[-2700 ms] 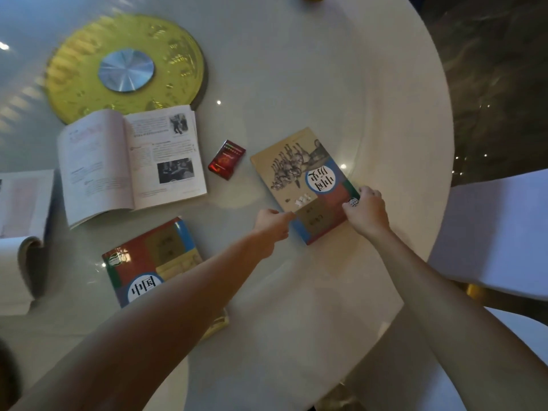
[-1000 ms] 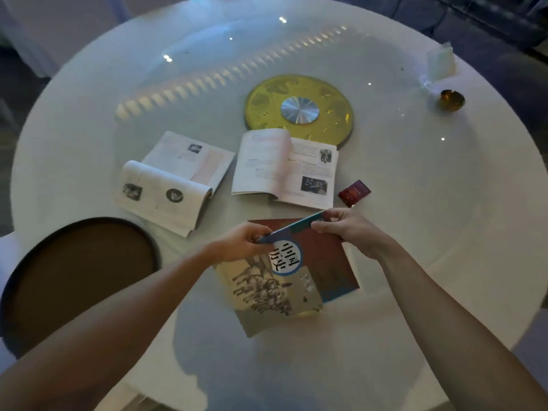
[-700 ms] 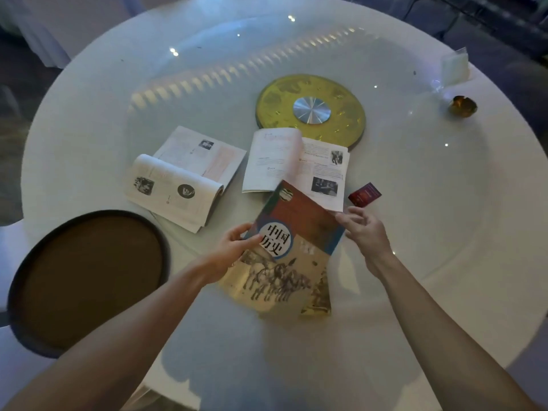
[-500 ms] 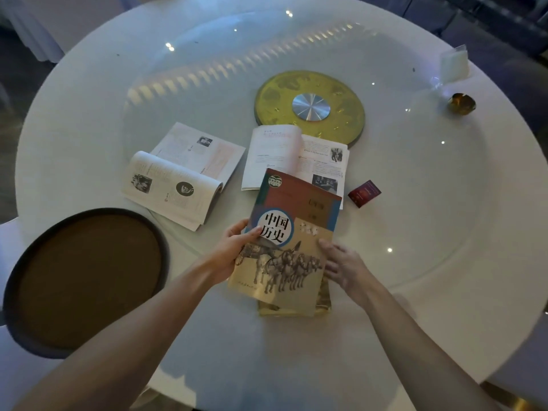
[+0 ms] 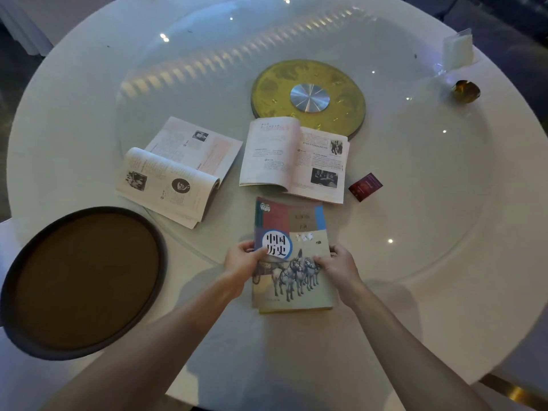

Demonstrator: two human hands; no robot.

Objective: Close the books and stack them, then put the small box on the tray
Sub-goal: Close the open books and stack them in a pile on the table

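Both hands are on the stack [image 5: 292, 256] of 2 closed books near the front edge of the round white tabletop [image 5: 444, 232]. The left hand [image 5: 241, 261] grips the stack's left edge, thumb lying over the cover by the round blue title badge. The right hand [image 5: 338, 266] holds the right edge the same way, thumb on the cover near the painted horses and the other fingers curled along the side. The top book sits almost square on the one beneath, whose yellowish edge peeks out along the near side (only a thin strip of it).

Just beyond the stack lies an open book [image 5: 295, 161], pages up, its far corner overlapping the gold disc [image 5: 308, 96] at the tabletop's centre. To the left of that one is a 2nd open book [image 5: 178, 170], its near half bulging upward in a curl. The box [image 5: 365, 187], small and dark red, lies flat on the tabletop just right of the middle open book, apart from it and apart from the stack.

The tray [image 5: 89, 281], round with a dark rim and brown inside, sits at the left near the tabletop's edge, well apart from the box. At the far right a small brass dish [image 5: 465, 91] stands beside a clear card stand [image 5: 458, 48].
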